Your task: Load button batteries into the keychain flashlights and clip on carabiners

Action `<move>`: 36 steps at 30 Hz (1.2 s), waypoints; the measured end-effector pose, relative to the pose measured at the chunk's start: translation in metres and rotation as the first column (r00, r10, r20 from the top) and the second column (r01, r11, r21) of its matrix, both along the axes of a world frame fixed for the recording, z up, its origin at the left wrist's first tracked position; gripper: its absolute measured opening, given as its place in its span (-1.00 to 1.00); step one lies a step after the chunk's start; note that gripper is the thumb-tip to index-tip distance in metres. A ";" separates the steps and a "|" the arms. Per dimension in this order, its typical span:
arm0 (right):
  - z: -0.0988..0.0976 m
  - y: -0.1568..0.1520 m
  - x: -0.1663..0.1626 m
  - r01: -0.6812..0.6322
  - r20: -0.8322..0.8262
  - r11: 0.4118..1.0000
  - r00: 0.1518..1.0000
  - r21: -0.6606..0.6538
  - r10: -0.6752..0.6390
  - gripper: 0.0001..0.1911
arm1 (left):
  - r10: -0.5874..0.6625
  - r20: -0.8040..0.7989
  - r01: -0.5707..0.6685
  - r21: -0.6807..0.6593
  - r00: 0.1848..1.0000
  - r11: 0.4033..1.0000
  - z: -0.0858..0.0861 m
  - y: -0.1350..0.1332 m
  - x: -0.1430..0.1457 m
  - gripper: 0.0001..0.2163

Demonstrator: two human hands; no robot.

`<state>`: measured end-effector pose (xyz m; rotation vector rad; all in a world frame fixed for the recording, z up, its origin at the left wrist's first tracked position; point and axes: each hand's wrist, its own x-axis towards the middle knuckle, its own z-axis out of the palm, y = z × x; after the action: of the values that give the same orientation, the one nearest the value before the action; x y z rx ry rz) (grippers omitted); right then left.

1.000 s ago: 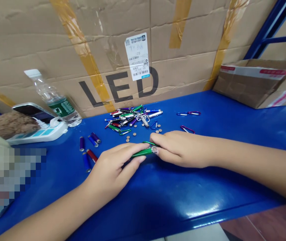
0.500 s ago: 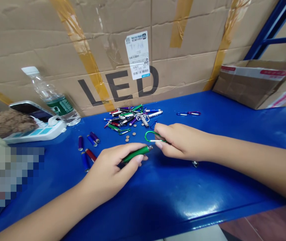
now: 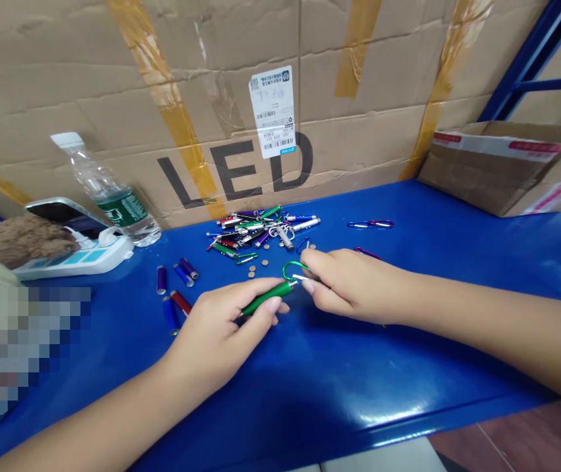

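Note:
In my left hand [image 3: 234, 321] lies a small green flashlight [image 3: 267, 297], pinched between thumb and fingers, its metal end pointing right. My right hand [image 3: 342, 285] grips a green carabiner [image 3: 290, 267] whose silver gate is pressed inward. The carabiner's open hook meets the flashlight's metal end; whether it passes through a hole there I cannot tell. Behind the hands is a pile of small coloured flashlights with carabiners [image 3: 261, 229]. Several button cells [image 3: 251, 271] lie in front of the pile. Left of my left hand are loose flashlight tubes in blue, purple and red [image 3: 181, 303].
A blue and a red carabiner [image 3: 369, 224] lie behind my right hand. On the left are a water bottle [image 3: 123, 206], a power strip [image 3: 88, 259] and a phone [image 3: 67, 216]. An open carton [image 3: 497, 170] stands back right; a large cardboard box [image 3: 383, 124] walls the back.
The carabiner has moved left onto the flashlight's metal end, and its gate has been pushed open. The left hand keeps its hold on the flashlight.

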<state>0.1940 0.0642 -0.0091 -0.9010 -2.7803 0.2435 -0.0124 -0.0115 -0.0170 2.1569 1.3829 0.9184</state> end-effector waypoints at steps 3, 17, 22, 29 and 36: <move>-0.004 0.001 -0.001 -0.017 -0.056 0.999 0.998 -0.049 0.014 -0.81 | 0.036 -0.045 -0.032 0.081 0.998 0.996 -0.001 0.000 0.003 -0.75; -0.013 -0.005 -0.011 -0.033 -0.313 0.919 0.945 -0.394 -0.100 -0.69 | 0.143 -0.044 -0.135 0.140 0.989 0.981 -0.009 0.004 0.007 -0.76; -0.011 -0.006 -0.013 -0.011 -0.293 0.900 0.947 -0.435 -0.129 -0.70 | 0.164 0.005 -0.163 0.075 0.987 0.984 -0.009 0.004 0.009 -0.75; -0.010 -0.004 -0.013 -0.029 -0.292 0.869 0.947 -0.494 -0.134 -0.71 | 0.211 0.228 -0.173 -0.178 0.950 0.969 -0.008 0.007 0.011 -0.73; -0.002 -0.006 -0.011 -0.109 -0.356 0.806 0.925 -0.582 -0.131 -0.67 | 0.184 0.287 -0.128 -0.204 0.940 0.971 -0.003 0.015 0.003 -0.66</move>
<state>0.1831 0.0580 -0.0116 -0.8637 -2.3385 1.2094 -0.0094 0.0038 -0.0196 1.7063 1.4346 1.0850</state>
